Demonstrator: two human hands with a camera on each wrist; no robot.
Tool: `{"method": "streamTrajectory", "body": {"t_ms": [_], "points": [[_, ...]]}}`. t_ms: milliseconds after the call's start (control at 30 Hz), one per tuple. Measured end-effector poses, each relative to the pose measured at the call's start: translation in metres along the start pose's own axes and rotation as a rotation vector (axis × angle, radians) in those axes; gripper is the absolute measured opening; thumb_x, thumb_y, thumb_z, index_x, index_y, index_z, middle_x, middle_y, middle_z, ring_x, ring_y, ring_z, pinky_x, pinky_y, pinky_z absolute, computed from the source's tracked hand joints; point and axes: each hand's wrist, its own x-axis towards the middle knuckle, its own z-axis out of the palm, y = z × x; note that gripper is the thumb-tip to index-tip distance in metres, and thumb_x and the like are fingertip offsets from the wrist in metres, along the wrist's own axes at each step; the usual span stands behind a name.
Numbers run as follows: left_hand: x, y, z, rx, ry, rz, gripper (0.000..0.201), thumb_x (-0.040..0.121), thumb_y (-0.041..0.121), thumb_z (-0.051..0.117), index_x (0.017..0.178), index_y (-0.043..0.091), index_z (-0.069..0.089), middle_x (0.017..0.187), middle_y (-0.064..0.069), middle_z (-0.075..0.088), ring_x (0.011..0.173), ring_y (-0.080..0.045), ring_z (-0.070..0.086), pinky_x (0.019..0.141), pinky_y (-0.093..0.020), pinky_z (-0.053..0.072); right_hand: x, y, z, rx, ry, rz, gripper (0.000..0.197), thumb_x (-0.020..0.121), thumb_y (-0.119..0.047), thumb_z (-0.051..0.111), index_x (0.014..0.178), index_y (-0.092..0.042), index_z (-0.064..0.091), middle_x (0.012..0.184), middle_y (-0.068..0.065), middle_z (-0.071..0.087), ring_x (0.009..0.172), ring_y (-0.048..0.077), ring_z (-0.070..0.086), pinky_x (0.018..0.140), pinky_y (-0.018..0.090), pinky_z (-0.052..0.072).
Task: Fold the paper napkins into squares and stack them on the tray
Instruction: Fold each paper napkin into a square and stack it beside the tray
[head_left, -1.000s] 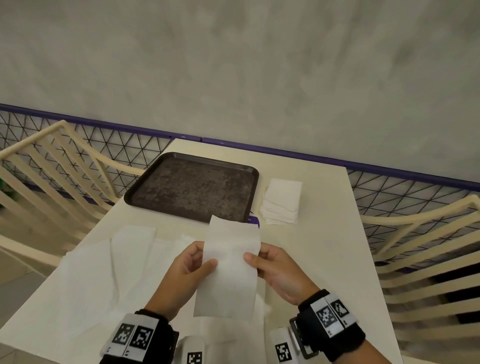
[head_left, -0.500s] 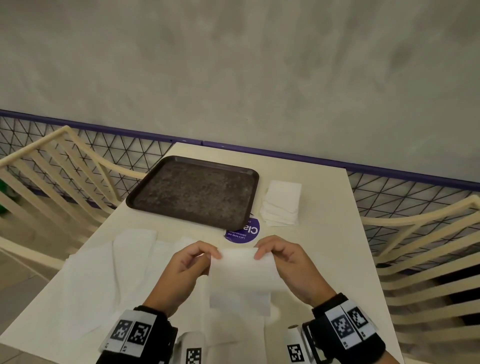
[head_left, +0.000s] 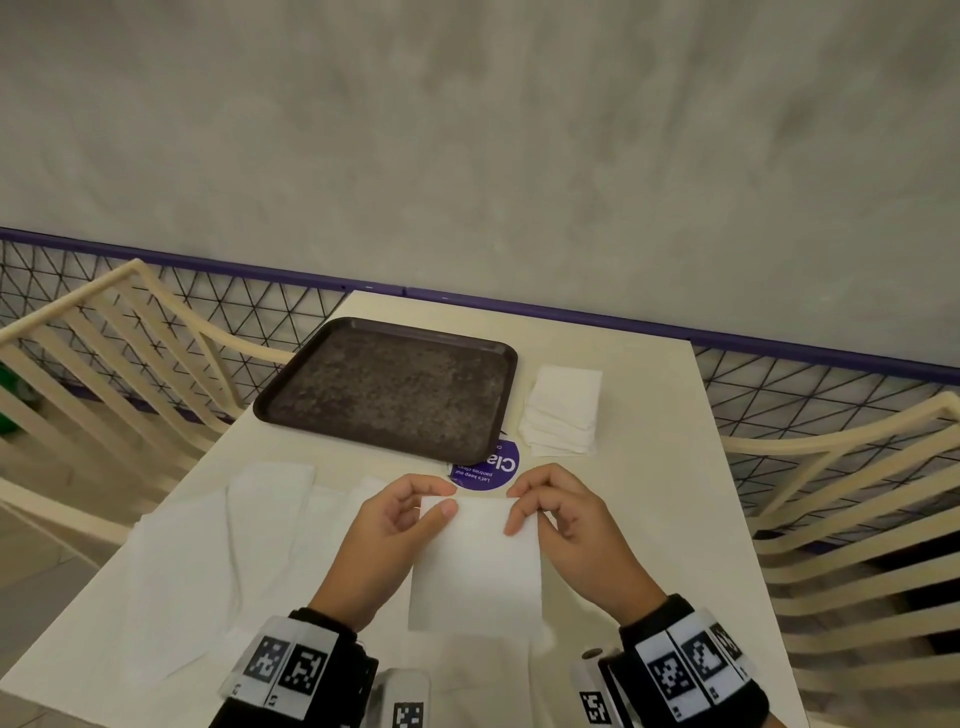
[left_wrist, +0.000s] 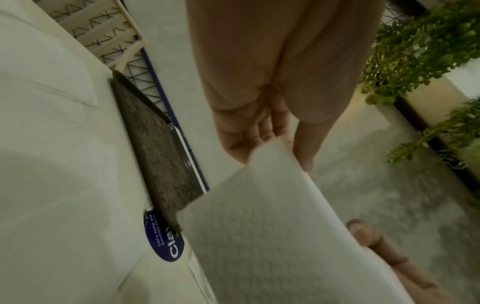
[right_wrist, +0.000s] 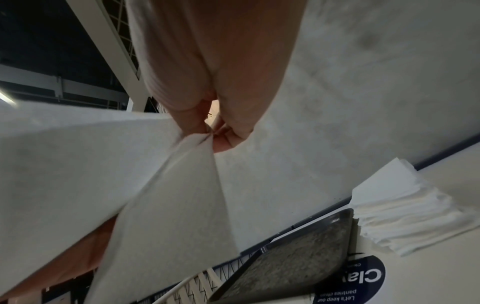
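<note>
Both hands pinch the far corners of one folded napkin (head_left: 475, 561) above the table's near edge: left hand (head_left: 387, 525), right hand (head_left: 566, 525). The tray (head_left: 332, 410) at the far-left corner holds nothing yet; a folded stack (head_left: 563, 410) waits beside it, open sheets (head_left: 208, 545) lie near-left. Pale table (head_left: 639, 519), grey wall (head_left: 467, 130).

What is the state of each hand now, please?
Left hand: its fingers pinch the top left corner of the folded napkin.
Right hand: its fingers pinch the top right corner of the same napkin.
</note>
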Motion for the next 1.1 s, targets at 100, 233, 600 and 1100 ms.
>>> {"method": "streamTrajectory", "body": {"t_ms": [100, 233, 600, 1100], "points": [[0.001, 0.000, -0.003, 0.039, 0.014, 0.010, 0.012, 0.082, 0.011, 0.066, 0.087, 0.020, 0.071, 0.083, -0.013, 0.065, 0.080, -0.019, 0.060, 0.075, -0.031, 0.050, 0.000, 0.000, -0.003, 0.009, -0.008, 0.018, 0.050, 0.074, 0.002, 0.039, 0.065, -0.040, 0.065, 0.098, -0.013, 0.056, 0.100, 0.008, 0.056, 0.084, 0.012, 0.039], [0.002, 0.000, -0.004, 0.124, 0.025, 0.036, 0.014, 0.080, 0.013, 0.069, 0.087, 0.025, 0.072, 0.083, -0.020, 0.055, 0.073, -0.014, 0.051, 0.076, -0.032, 0.047, 0.000, 0.002, -0.003, 0.048, -0.028, 0.049, 0.049, 0.073, 0.001, 0.037, 0.064, -0.038, 0.065, 0.097, -0.013, 0.057, 0.099, 0.007, 0.056, 0.082, 0.014, 0.041], [0.004, -0.008, -0.006, 0.349, -0.004, 0.206, 0.017, 0.067, 0.047, 0.066, 0.083, 0.041, 0.067, 0.085, 0.009, 0.067, 0.073, -0.008, 0.055, 0.068, -0.015, 0.046, 0.004, -0.013, -0.013, 0.122, -0.167, 0.134, 0.034, 0.080, -0.042, 0.058, 0.107, -0.023, 0.065, 0.109, -0.011, 0.066, 0.107, 0.007, 0.058, 0.093, 0.017, 0.042], [0.006, -0.001, -0.006, 0.688, 0.005, 0.433, 0.026, 0.074, 0.054, 0.063, 0.076, 0.030, 0.072, 0.068, 0.038, 0.059, 0.089, 0.006, 0.056, 0.069, -0.004, 0.038, 0.011, -0.018, 0.001, -0.243, -0.055, 0.040, 0.009, 0.080, -0.026, 0.073, 0.087, -0.021, 0.076, 0.078, -0.023, 0.066, 0.085, -0.004, 0.060, 0.075, 0.006, 0.040]]}}
